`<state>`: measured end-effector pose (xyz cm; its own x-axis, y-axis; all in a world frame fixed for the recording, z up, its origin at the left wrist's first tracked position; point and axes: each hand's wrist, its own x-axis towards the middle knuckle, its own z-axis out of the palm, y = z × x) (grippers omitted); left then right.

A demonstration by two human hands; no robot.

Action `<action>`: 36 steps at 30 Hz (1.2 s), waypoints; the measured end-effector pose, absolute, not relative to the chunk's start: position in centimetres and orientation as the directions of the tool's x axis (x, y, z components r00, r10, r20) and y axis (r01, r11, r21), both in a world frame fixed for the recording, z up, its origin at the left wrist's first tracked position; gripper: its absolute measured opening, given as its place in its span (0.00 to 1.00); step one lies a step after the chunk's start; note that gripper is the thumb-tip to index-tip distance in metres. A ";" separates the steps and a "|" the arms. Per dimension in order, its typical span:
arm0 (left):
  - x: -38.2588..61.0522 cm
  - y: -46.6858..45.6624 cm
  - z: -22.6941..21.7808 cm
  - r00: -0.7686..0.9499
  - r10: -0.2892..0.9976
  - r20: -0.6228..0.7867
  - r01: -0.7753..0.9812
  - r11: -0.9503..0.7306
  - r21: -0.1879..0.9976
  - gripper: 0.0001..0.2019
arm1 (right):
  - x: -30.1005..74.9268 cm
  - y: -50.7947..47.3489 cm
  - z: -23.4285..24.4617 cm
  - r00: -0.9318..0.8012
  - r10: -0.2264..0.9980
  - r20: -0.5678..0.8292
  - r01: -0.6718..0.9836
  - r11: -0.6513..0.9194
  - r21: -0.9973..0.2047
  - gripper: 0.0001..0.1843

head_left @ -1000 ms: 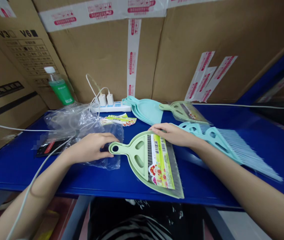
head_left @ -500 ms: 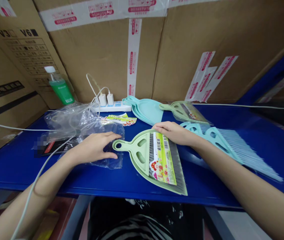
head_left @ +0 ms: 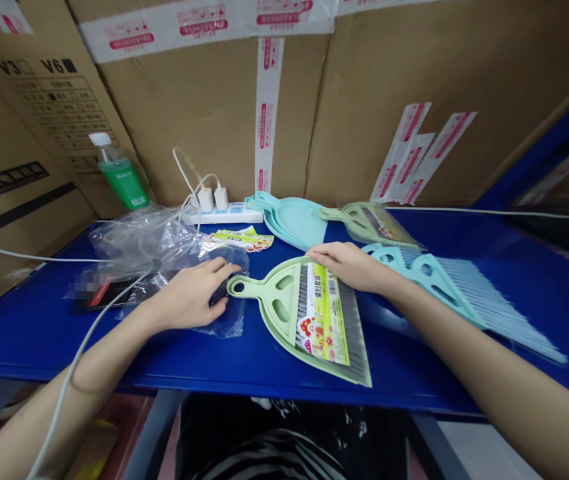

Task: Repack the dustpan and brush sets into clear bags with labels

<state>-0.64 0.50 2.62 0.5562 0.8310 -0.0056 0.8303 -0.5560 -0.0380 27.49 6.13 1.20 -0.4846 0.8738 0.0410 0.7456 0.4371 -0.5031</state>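
A light green dustpan (head_left: 270, 321) lies on the blue table with a matching brush (head_left: 291, 300) nested in it, handles pointing left. Across the grey bristles runs a printed card label (head_left: 321, 327). My right hand (head_left: 349, 265) grips the far edge of the dustpan, its fingers curled over the rim. To the left of the handle end is my left hand (head_left: 191, 297), fingers apart and holding nothing. It is over a clear plastic bag (head_left: 231, 320) that lies flat on the table.
Blue dustpans (head_left: 299, 220) are stacked at the back, beside another green set (head_left: 377, 225). Blue brushes (head_left: 457, 293) lie at right. A power strip (head_left: 239, 213), loose labels (head_left: 244, 240), crumpled plastic (head_left: 134, 233), a phone (head_left: 119, 293) and a green bottle (head_left: 124, 180) occupy the left, before cardboard boxes (head_left: 204, 113).
My left hand's thumb and fingers have drawn closer together beside the handle. The green dustpan and brush have shifted slightly, with the bristle end moving a little left and away from me.
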 end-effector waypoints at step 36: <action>0.2 0.2 1.7 0.595 0.778 0.202 0.746 -0.628 0.222 0.27 | 27.4 5.8 1.8 -0.479 0.876 0.047 0.731 0.429 -0.530 0.17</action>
